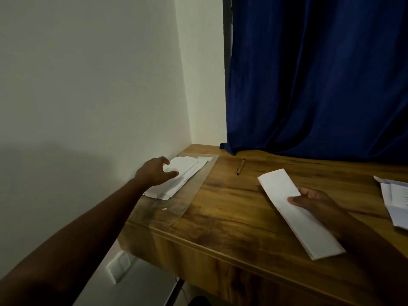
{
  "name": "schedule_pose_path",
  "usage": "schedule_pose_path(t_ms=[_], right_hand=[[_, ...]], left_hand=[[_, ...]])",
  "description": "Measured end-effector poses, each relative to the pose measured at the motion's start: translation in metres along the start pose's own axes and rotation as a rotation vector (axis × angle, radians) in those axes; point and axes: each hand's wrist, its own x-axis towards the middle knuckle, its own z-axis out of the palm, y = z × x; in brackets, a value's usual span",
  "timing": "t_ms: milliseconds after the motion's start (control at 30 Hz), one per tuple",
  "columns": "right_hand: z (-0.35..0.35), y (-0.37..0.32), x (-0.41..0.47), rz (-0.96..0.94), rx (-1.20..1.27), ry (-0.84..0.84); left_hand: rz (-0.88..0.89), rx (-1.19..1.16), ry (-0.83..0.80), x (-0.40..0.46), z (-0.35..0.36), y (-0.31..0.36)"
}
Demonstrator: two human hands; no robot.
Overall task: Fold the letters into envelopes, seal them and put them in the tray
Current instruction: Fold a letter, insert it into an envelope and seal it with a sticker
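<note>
Left hand [157, 171] spread, seemingly touching the envelope stack [176, 177] in the clear tray [194, 195]; right hand [315, 203] fingers pinching a folded letter [293, 208].

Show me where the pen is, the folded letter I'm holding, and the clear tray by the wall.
pen [240, 166]: head view, middle of its barrel.
folded letter [280, 191]: head view, bare upper part beyond the right hand's thumb.
clear tray [194, 191]: head view, bare transparent floor right of the envelope stack.
</note>
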Motion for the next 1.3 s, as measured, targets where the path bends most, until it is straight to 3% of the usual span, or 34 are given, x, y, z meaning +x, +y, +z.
schedule_pose_path(t_ms=[233,433,567,700,833,933,1067,1133,1233,1300], right_hand=[[-0.004,0.007,0.006,-0.002,0.086,-0.021],[0.012,-0.013,0.000,-0.019,0.156,-0.055],[0.014,-0.017,-0.005,-0.026,0.198,-0.072],[0.016,-0.017,-0.007,-0.052,0.194,-0.077],[0.022,-0.022,-0.016,-0.074,0.165,-0.101],[0.025,-0.030,-0.022,-0.132,0.139,-0.095],[0.026,-0.040,-0.042,-0.210,0.150,0.007],[0.025,-0.040,-0.051,-0.201,0.215,-0.019],[0.018,-0.039,-0.064,-0.248,0.329,-0.071],[0.017,-0.042,-0.075,-0.293,0.278,-0.021]], left_hand=[[-0.090,0.225,-0.201,0.006,0.016,-0.002],[-0.100,0.189,-0.133,0.003,-0.026,-0.017],[-0.071,0.085,0.065,0.001,-0.065,-0.015],[0.037,-0.333,0.393,-0.017,-0.109,0.002],[0.096,-0.980,0.479,-0.050,-0.123,0.034],[0.093,-1.400,0.319,-0.074,-0.102,0.061],[0.070,-1.728,0.077,-0.101,-0.051,0.112],[0.025,-1.922,-0.028,-0.112,-0.024,0.139],[-0.032,-2.072,-0.144,-0.128,0.009,0.179],[-0.086,-2.106,-0.184,-0.139,0.028,0.201]])
